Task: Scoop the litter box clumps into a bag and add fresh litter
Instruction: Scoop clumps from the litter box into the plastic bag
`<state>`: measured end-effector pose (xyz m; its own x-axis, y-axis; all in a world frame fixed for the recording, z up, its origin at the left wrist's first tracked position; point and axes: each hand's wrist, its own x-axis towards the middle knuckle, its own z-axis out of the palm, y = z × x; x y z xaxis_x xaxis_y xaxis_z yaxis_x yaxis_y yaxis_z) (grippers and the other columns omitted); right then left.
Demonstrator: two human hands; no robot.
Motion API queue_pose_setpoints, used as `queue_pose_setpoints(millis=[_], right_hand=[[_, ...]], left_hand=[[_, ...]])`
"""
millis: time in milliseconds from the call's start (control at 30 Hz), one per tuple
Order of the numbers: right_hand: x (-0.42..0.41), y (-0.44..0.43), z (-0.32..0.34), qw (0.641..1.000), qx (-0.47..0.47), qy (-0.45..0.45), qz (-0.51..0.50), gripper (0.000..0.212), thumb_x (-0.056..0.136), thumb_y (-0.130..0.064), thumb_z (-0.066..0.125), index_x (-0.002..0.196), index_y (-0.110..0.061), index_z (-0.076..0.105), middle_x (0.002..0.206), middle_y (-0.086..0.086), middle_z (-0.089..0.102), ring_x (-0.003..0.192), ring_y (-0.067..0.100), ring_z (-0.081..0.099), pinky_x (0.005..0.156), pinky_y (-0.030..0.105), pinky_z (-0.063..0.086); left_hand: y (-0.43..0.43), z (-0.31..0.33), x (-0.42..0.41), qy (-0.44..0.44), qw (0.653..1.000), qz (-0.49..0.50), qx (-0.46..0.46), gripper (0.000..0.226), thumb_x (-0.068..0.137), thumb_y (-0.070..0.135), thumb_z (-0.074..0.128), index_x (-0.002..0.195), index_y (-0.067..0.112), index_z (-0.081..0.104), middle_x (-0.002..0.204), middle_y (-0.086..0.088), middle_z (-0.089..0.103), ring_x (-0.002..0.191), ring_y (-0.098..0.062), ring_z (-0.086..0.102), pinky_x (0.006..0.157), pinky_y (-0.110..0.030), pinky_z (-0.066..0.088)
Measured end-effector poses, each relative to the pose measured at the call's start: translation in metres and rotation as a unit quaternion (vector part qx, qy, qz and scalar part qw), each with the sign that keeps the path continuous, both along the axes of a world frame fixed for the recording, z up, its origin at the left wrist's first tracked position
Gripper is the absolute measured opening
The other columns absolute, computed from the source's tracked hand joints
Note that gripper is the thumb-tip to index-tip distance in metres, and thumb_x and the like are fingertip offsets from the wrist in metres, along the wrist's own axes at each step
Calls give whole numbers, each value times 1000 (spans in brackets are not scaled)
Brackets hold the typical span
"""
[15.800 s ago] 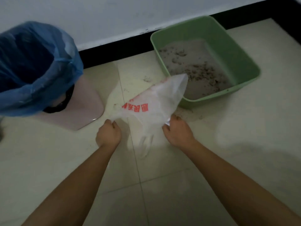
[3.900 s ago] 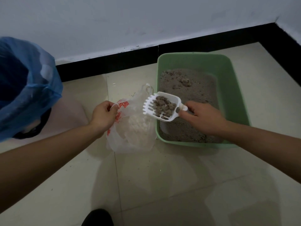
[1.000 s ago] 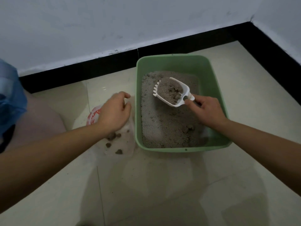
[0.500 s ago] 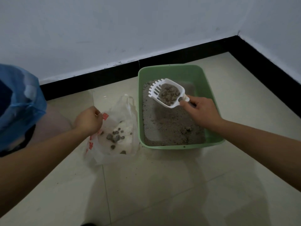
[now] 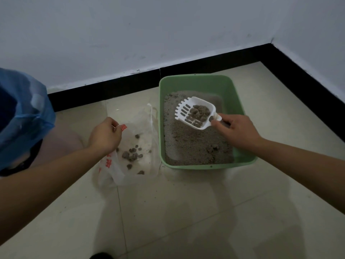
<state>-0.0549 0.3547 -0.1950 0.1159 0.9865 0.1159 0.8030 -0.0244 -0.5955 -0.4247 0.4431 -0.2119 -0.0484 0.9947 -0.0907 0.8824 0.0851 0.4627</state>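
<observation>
A green litter box (image 5: 240,109) full of grey litter stands on the tiled floor by the wall. Over its middle my right hand (image 5: 236,130) grips the handle of a white slotted scoop (image 5: 194,114) that carries several dark clumps. Left of the box lies a thin white plastic bag (image 5: 136,161) with red print and several clumps inside. My left hand (image 5: 104,136) pinches the bag's left rim and holds it open.
A pink bin lined with a blue bag (image 5: 22,116) stands at the far left. A black skirting board (image 5: 112,90) runs along the white wall behind and turns the corner at the right. Beige floor tiles (image 5: 186,212) fill the foreground.
The scoop has dropped a little lower over the litter, still loaded. My left hand keeps holding the bag's rim; the view has shifted slightly.
</observation>
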Motion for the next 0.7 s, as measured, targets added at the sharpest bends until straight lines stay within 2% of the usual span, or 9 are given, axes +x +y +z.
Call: queue_pose_setpoints(millis=[100, 200, 333, 500, 600, 667, 700], right_hand=[[2, 0, -1, 1000, -6, -8, -4, 28, 99, -42, 56, 123, -37, 68, 47, -5, 43, 43, 3, 42, 51, 23, 33], [1, 2, -3, 1000, -11, -17, 0, 28, 99, -43, 55, 123, -37, 68, 48, -3, 46, 45, 4, 40, 51, 24, 34], [-2, 6, -7, 1000, -21, -16, 14, 31, 98, -47, 54, 124, -38, 68, 48, -2, 45, 44, 5, 39, 50, 26, 32], [-8, 11, -8, 999, -25, -15, 24, 28, 98, -44, 56, 119, -36, 71, 47, -2, 43, 45, 6, 38, 50, 26, 32], [-16, 13, -6, 999, -30, -8, 34, 25, 98, -42, 57, 117, -35, 72, 47, -3, 44, 42, 5, 35, 49, 25, 31], [-22, 15, -5, 998, -33, 6, 47, 19, 98, -42, 58, 109, -41, 74, 47, -4, 44, 41, 6, 36, 49, 25, 31], [-26, 15, -5, 998, -35, 18, 55, 16, 97, -42, 58, 97, -48, 73, 47, -4, 44, 41, 6, 36, 49, 25, 31]], left_hand=[[0, -2, 2, -2, 1000, -2, 7, 21, 100, 31, 51, 108, 12, 56, 83, -2, 59, 66, -12, 52, 59, -32, 40], [1, -3, 3, -10, 1000, -3, 15, 22, 99, 31, 52, 106, 11, 56, 79, 0, 57, 67, -15, 53, 59, -31, 38], [-1, -4, 5, -29, 999, 4, 16, 22, 99, 33, 52, 105, 12, 57, 82, -2, 60, 78, -23, 56, 66, -33, 43], [-4, -6, 4, -49, 998, 6, 33, 22, 100, 32, 51, 105, 11, 57, 86, -3, 60, 82, -24, 57, 67, -32, 41], [-5, -7, 1, -76, 996, 6, 34, 23, 99, 33, 52, 105, 11, 57, 88, -4, 62, 82, -25, 59, 72, -39, 51], [-5, -7, -1, -103, 994, 13, 34, 21, 99, 32, 52, 101, 12, 56, 85, -4, 63, 80, -28, 62, 74, -45, 55], [-5, -7, -2, -114, 993, 17, 32, 20, 99, 32, 52, 100, 13, 56, 84, -5, 63, 79, -28, 64, 74, -47, 56]])
